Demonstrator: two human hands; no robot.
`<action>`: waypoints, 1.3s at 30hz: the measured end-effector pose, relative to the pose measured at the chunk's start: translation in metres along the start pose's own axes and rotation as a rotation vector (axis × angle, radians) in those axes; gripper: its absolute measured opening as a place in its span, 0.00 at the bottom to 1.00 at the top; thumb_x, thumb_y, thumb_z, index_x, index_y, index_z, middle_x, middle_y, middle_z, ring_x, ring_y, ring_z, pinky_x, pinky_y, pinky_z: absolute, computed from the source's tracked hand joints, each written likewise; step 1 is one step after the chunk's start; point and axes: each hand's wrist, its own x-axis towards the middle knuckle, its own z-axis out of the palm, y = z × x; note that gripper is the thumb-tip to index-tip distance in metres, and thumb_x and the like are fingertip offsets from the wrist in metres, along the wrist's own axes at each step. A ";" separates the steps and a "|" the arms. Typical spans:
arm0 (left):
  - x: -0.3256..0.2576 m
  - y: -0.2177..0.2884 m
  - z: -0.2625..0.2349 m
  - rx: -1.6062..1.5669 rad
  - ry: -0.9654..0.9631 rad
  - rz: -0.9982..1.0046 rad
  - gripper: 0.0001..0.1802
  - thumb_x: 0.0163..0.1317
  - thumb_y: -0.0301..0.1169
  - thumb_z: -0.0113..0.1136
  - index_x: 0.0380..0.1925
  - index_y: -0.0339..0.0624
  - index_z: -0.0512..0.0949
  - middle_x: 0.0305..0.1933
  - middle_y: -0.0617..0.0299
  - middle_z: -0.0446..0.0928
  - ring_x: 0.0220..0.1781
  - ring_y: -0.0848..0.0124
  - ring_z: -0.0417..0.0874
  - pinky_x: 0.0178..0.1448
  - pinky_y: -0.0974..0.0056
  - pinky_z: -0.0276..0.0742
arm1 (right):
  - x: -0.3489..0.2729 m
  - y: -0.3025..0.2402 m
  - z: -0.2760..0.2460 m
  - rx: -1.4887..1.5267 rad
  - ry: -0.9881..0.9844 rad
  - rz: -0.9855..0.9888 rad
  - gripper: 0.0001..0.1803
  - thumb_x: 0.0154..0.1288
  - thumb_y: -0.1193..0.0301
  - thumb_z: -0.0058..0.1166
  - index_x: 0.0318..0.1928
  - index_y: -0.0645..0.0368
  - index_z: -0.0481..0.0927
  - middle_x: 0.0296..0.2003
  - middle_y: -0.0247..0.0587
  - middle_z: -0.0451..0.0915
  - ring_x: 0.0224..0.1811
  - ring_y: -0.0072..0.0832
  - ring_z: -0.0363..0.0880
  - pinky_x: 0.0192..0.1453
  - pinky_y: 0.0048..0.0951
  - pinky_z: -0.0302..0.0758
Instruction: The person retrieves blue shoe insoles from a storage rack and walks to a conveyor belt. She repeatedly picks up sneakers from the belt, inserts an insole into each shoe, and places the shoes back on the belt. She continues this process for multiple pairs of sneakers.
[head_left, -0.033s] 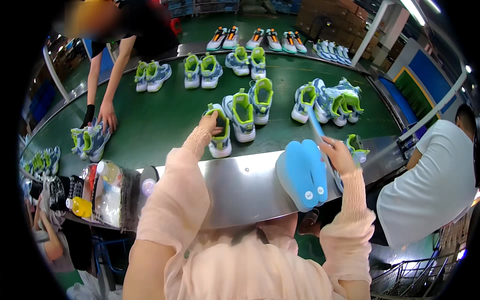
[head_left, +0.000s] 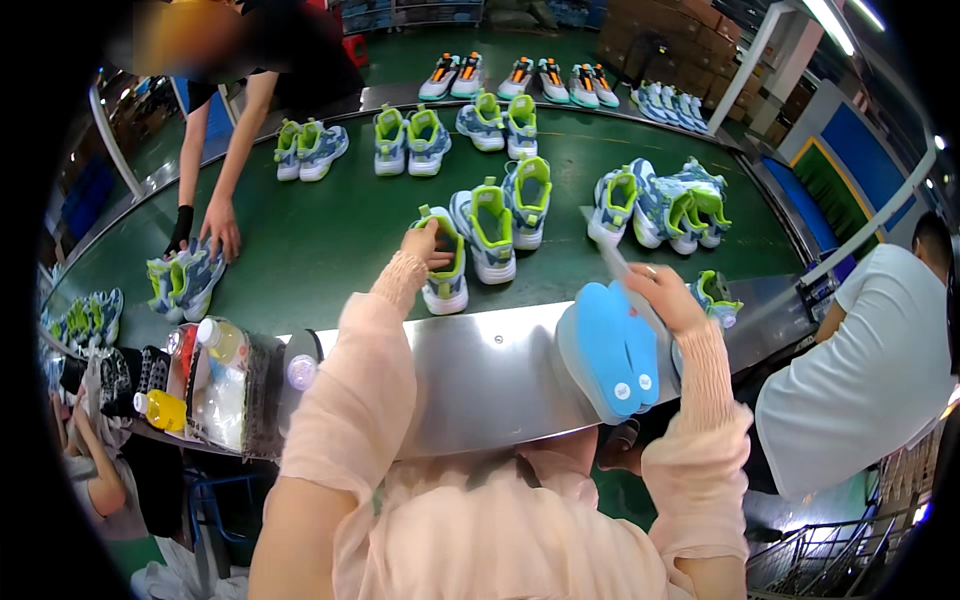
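Note:
My left hand (head_left: 424,243) grips the collar of a blue-grey sneaker (head_left: 446,288) with lime lining, its fingers inside the opening. The sneaker stands at the near edge of the green surface. My right hand (head_left: 664,297) is closed on an insole (head_left: 613,262), which is blurred and shows a pale side as it points away from me. Below that hand lies a stack of blue insoles (head_left: 598,350) with white round labels. Right beside the left hand's sneaker stand two more sneakers (head_left: 490,240) of the same kind.
Further sneakers (head_left: 660,205) stand grouped at the right, others in pairs farther back. At the left, a co-worker's hands (head_left: 215,230) touch a pair of sneakers (head_left: 185,280). A bin with bottles (head_left: 225,380) sits on the near metal ledge (head_left: 470,390). Another person (head_left: 860,370) sits at the right.
The insole in my right hand has turned from its blue face to a pale side, and its tip has swung left. My left hand stays on the sneaker.

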 end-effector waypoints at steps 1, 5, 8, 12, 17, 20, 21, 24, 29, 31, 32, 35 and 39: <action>0.003 -0.002 -0.002 -0.037 -0.007 -0.020 0.26 0.65 0.47 0.42 0.49 0.34 0.69 0.49 0.47 0.75 0.38 0.54 0.82 0.37 0.58 0.80 | 0.027 -0.017 0.015 -0.063 -0.115 0.050 0.21 0.59 0.56 0.47 0.42 0.60 0.79 0.25 0.39 0.78 0.24 0.26 0.75 0.34 0.28 0.71; 0.000 0.000 0.007 -0.200 0.094 0.038 0.21 0.64 0.43 0.47 0.42 0.33 0.72 0.37 0.51 0.80 0.26 0.61 0.83 0.24 0.62 0.78 | 0.126 -0.087 0.061 -0.533 -0.237 0.367 0.24 0.51 0.47 0.49 0.37 0.51 0.80 0.21 0.34 0.79 0.21 0.23 0.73 0.28 0.26 0.66; 0.000 -0.009 0.020 -0.328 0.172 0.123 0.18 0.61 0.40 0.53 0.34 0.32 0.74 0.28 0.54 0.80 0.18 0.65 0.81 0.18 0.65 0.75 | 0.204 -0.070 0.083 -0.515 -0.311 0.561 0.23 0.46 0.48 0.55 0.37 0.50 0.79 0.21 0.35 0.78 0.20 0.25 0.75 0.25 0.30 0.70; -0.008 -0.013 0.024 -0.385 0.225 0.201 0.10 0.55 0.31 0.54 0.24 0.34 0.76 0.20 0.56 0.77 0.16 0.67 0.78 0.19 0.64 0.78 | 0.223 -0.091 0.130 -1.064 -0.492 0.225 0.19 0.41 0.50 0.58 0.30 0.48 0.82 0.26 0.38 0.81 0.28 0.33 0.78 0.30 0.34 0.73; -0.026 -0.015 0.010 0.044 0.108 0.296 0.10 0.52 0.28 0.53 0.18 0.32 0.75 0.13 0.58 0.72 0.10 0.71 0.72 0.15 0.68 0.68 | 0.259 -0.079 0.178 -1.548 -0.585 -0.041 0.21 0.37 0.68 0.65 0.38 0.58 0.82 0.39 0.43 0.81 0.43 0.37 0.80 0.44 0.34 0.78; -0.031 -0.009 0.005 0.209 0.002 0.309 0.11 0.52 0.28 0.52 0.18 0.31 0.76 0.15 0.57 0.75 0.14 0.72 0.76 0.19 0.68 0.72 | 0.276 -0.055 0.190 -1.413 -0.483 -0.008 0.19 0.43 0.69 0.60 0.39 0.61 0.81 0.41 0.48 0.80 0.44 0.39 0.79 0.46 0.35 0.77; -0.027 -0.013 -0.005 0.302 -0.062 0.299 0.11 0.52 0.29 0.52 0.18 0.32 0.77 0.15 0.58 0.75 0.15 0.72 0.76 0.20 0.68 0.73 | 0.279 -0.048 0.201 -1.367 -0.470 -0.043 0.18 0.45 0.69 0.58 0.40 0.62 0.80 0.41 0.49 0.79 0.44 0.39 0.79 0.47 0.35 0.76; -0.024 -0.013 -0.009 0.372 -0.281 0.346 0.11 0.52 0.31 0.52 0.17 0.36 0.76 0.16 0.60 0.75 0.18 0.73 0.78 0.22 0.68 0.74 | 0.274 -0.026 0.198 -1.295 -0.413 -0.110 0.17 0.50 0.70 0.53 0.41 0.65 0.79 0.43 0.54 0.78 0.46 0.41 0.78 0.49 0.36 0.75; -0.002 -0.042 -0.005 -0.039 -0.283 0.388 0.13 0.54 0.34 0.51 0.15 0.39 0.72 0.14 0.63 0.71 0.13 0.71 0.77 0.17 0.66 0.71 | 0.252 -0.010 0.192 -1.120 -0.046 -0.217 0.16 0.56 0.66 0.49 0.38 0.66 0.79 0.41 0.60 0.77 0.45 0.50 0.77 0.48 0.41 0.74; -0.010 -0.040 0.004 -0.079 -0.240 0.446 0.13 0.55 0.33 0.52 0.17 0.37 0.73 0.14 0.62 0.72 0.12 0.71 0.77 0.17 0.67 0.70 | 0.310 0.056 0.172 -1.204 -0.171 -0.186 0.19 0.58 0.63 0.50 0.48 0.59 0.76 0.44 0.50 0.78 0.46 0.43 0.77 0.47 0.36 0.74; -0.042 -0.022 -0.001 -0.104 -0.145 0.390 0.13 0.55 0.33 0.52 0.17 0.35 0.72 0.15 0.62 0.72 0.12 0.71 0.77 0.18 0.67 0.70 | 0.324 0.073 0.172 -1.235 -0.231 -0.104 0.20 0.58 0.63 0.50 0.48 0.59 0.76 0.45 0.50 0.78 0.46 0.43 0.77 0.47 0.36 0.73; -0.074 -0.027 -0.005 0.034 -0.004 0.584 0.15 0.58 0.33 0.50 0.16 0.37 0.68 0.14 0.61 0.70 0.16 0.74 0.74 0.22 0.67 0.69 | 0.340 0.082 0.194 -1.271 -0.281 0.018 0.21 0.58 0.63 0.50 0.51 0.58 0.74 0.47 0.50 0.76 0.49 0.42 0.75 0.49 0.35 0.72; -0.174 -0.018 -0.041 0.481 0.241 1.011 0.10 0.54 0.29 0.56 0.20 0.38 0.68 0.20 0.57 0.68 0.22 0.63 0.73 0.29 0.65 0.69 | 0.351 0.099 0.208 -1.264 -0.303 0.106 0.23 0.59 0.62 0.49 0.53 0.57 0.72 0.50 0.49 0.74 0.52 0.40 0.73 0.52 0.34 0.71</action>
